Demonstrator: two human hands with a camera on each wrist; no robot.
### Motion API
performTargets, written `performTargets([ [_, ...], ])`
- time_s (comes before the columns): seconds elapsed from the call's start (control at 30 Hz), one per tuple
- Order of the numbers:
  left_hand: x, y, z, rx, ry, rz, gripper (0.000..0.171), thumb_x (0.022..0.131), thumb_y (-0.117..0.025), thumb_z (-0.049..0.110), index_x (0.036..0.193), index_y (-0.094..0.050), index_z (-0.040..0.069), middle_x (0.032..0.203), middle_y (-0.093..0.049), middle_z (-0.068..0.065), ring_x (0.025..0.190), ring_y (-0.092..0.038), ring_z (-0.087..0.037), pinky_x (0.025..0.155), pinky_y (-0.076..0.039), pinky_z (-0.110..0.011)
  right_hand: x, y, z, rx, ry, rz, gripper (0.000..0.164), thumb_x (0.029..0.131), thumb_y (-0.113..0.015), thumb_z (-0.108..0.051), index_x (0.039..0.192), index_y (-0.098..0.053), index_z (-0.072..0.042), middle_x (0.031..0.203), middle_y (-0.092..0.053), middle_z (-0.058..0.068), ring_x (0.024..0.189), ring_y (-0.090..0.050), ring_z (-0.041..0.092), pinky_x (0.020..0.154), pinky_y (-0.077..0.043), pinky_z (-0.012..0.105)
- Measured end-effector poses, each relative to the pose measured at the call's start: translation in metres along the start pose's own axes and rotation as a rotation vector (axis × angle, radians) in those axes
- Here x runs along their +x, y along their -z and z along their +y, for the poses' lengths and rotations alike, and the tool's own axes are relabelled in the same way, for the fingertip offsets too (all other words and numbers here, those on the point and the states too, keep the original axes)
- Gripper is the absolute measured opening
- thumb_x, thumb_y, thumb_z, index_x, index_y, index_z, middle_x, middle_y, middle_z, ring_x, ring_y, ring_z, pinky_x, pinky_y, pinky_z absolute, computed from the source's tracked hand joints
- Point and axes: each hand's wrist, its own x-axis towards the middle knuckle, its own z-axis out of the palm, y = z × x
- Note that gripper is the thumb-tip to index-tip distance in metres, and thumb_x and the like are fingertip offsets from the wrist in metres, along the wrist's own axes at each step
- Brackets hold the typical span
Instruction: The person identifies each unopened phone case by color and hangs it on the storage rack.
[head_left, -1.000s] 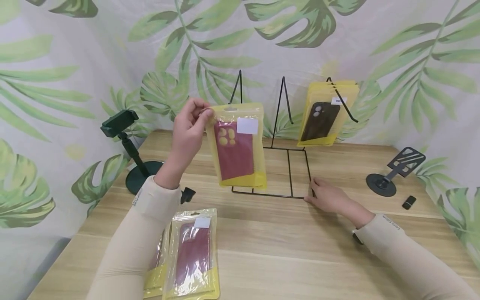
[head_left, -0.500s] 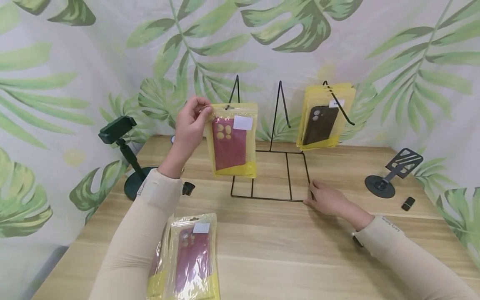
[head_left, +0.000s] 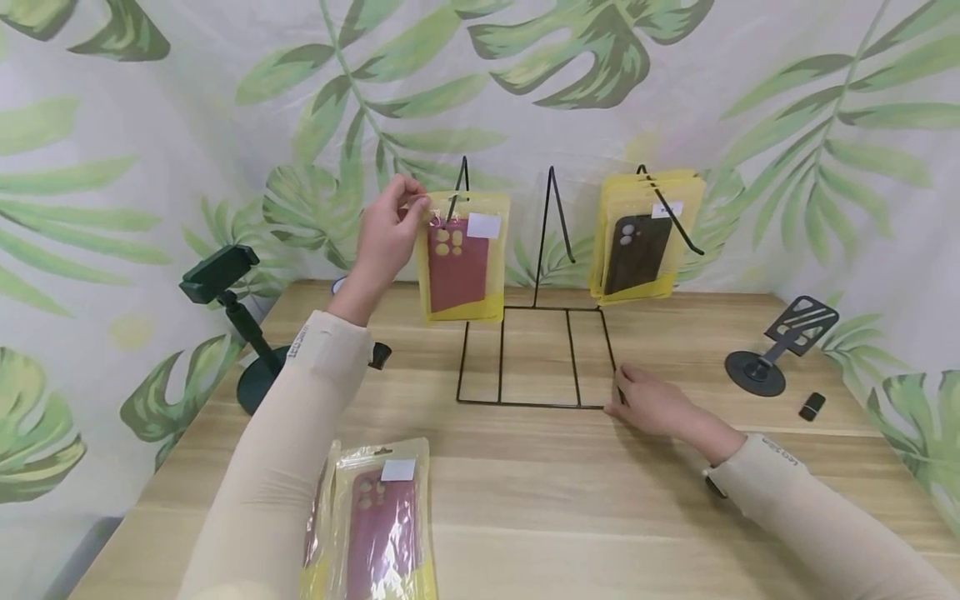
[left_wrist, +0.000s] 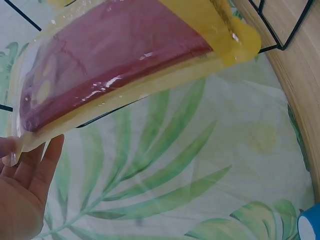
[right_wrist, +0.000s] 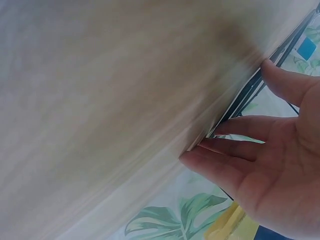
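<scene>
My left hand [head_left: 386,237] pinches the top left corner of a dark red phone case [head_left: 459,267] in a clear-and-yellow zip bag. The hook of a black wire display rack [head_left: 517,405] passes through the bag's hang hole, on the left prong. In the left wrist view the bagged case [left_wrist: 115,60] tilts above my fingers. At the rack base's front right corner, my right hand [head_left: 660,404] holds the wire between thumb and fingers. Its fingertips [right_wrist: 192,156] lie low against the tabletop in the right wrist view.
Several bagged dark phone cases [head_left: 637,254] hang on the right prong; the middle prong [head_left: 551,225] is bare. More bagged red cases [head_left: 382,529] lie at the front left. A dark green phone stand [head_left: 247,329] is left, a black folding stand [head_left: 765,367] and small black object [head_left: 812,407] right.
My left hand has moved the bagged red case back and up onto the left prong, so the hook now comes through its hang hole. My right hand stays at the rack's corner.
</scene>
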Motion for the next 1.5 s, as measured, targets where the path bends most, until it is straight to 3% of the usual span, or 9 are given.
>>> performTargets([
  [0.17,0.015,-0.007,-0.007,0.028,0.035,-0.015,0.019,0.102,-0.054,0.018,0.112,-0.058,0.002,0.119,-0.068,-0.015,0.114,-0.064,-0.026,0.09,-0.051,-0.038,-0.001,0.0,-0.001,0.001,0.004,0.004,0.069,0.099,-0.059,-0.036,0.139,-0.044,0.017,0.148,-0.038,0.038,0.135,-0.043,0.051,0.107,-0.043,0.059],
  [0.33,0.029,-0.013,-0.016,0.066,0.072,-0.025,0.023,0.103,-0.052,0.023,0.116,-0.057,0.005,0.126,-0.066,-0.012,0.111,-0.063,-0.027,0.087,-0.05,-0.037,-0.001,0.0,-0.001,0.001,-0.012,-0.004,0.068,0.1,-0.058,-0.037,0.14,-0.043,0.016,0.149,-0.037,0.037,0.137,-0.04,0.05,0.109,-0.041,0.059],
  [0.53,0.044,-0.02,-0.023,0.156,0.106,-0.028,0.026,0.104,-0.048,0.029,0.119,-0.055,0.008,0.132,-0.065,-0.009,0.089,-0.063,-0.028,0.07,-0.043,-0.033,-0.001,0.002,0.0,-0.013,-0.019,-0.01,0.068,0.1,-0.058,-0.037,0.14,-0.043,0.016,0.149,-0.037,0.037,0.137,-0.04,0.05,0.11,-0.04,0.058],
  [0.83,0.056,-0.023,-0.027,0.205,0.131,-0.017,0.028,0.102,-0.046,0.028,0.12,-0.055,0.008,0.128,-0.067,-0.009,0.073,-0.054,-0.021,0.069,-0.041,-0.032,-0.003,0.001,-0.002,-0.014,-0.028,-0.014,0.068,0.1,-0.058,-0.037,0.14,-0.044,0.016,0.149,-0.038,0.036,0.137,-0.04,0.049,0.11,-0.04,0.057],
  [1.0,0.056,-0.022,-0.029,0.192,0.142,-0.039,0.037,0.102,-0.049,0.031,0.134,-0.051,0.011,0.138,-0.06,-0.01,0.106,-0.065,-0.029,0.092,-0.051,-0.041,-0.001,0.0,0.001,-0.001,-0.039,-0.015,0.068,0.1,-0.057,-0.037,0.141,-0.042,0.015,0.15,-0.036,0.036,0.138,-0.039,0.049,0.11,-0.04,0.058],
  [1.1,0.044,-0.013,-0.029,0.201,0.152,-0.073,0.049,0.103,-0.05,0.032,0.146,-0.04,0.013,0.147,-0.052,-0.01,0.13,-0.056,-0.028,0.107,-0.047,-0.044,0.0,-0.003,0.0,0.022,-0.035,-0.027,0.069,0.101,-0.055,-0.037,0.143,-0.04,0.016,0.152,-0.033,0.036,0.139,-0.037,0.05,0.111,-0.039,0.058],
  [1.17,0.033,-0.005,-0.028,0.22,0.152,-0.102,0.055,0.103,-0.049,0.033,0.152,-0.032,0.013,0.152,-0.046,-0.009,0.135,-0.051,-0.027,0.11,-0.044,-0.045,0.001,-0.004,0.0,0.035,-0.033,-0.03,0.069,0.101,-0.055,-0.037,0.143,-0.039,0.016,0.152,-0.032,0.036,0.139,-0.036,0.05,0.111,-0.038,0.059],
  [1.3,0.006,0.012,-0.023,0.283,0.141,-0.173,0.061,0.104,-0.048,0.034,0.156,-0.026,0.011,0.157,-0.039,-0.007,0.139,-0.046,-0.027,0.11,-0.043,-0.049,0.001,-0.001,0.001,0.05,-0.033,-0.033,0.069,0.101,-0.055,-0.035,0.143,-0.038,0.017,0.152,-0.03,0.037,0.139,-0.035,0.051,0.111,-0.038,0.06],
  [1.5,-0.041,0.035,-0.016,0.36,0.122,-0.292,0.058,0.104,-0.049,0.034,0.153,-0.032,0.008,0.156,-0.041,-0.011,0.136,-0.048,-0.032,0.109,-0.041,-0.054,0.0,0.002,0.002,0.04,-0.024,-0.041,0.069,0.101,-0.055,-0.036,0.143,-0.039,0.017,0.151,-0.031,0.038,0.138,-0.036,0.052,0.11,-0.038,0.061],
])
